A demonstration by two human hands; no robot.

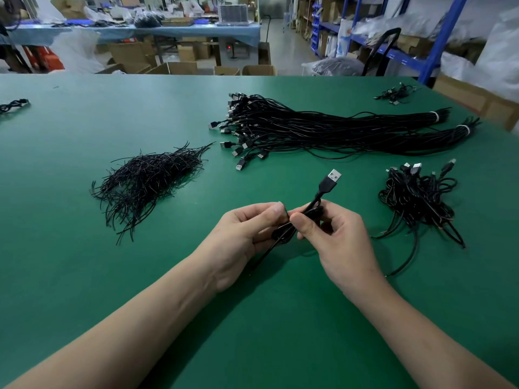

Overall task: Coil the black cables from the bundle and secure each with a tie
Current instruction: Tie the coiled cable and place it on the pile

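Your left hand (241, 234) and right hand (334, 237) pinch fingers closed on the coiled cable (303, 217); its plug (331, 179) points toward one o'clock.

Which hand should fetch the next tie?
Left, probably. The tie pile lies on the left hand's side, while the right hand sits nearer the finished coils. Both grip the coiled cable.

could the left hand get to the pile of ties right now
Probably not at once. The path over the green table to the pile of ties is free, but the left hand and right hand are both pinching the coiled cable.
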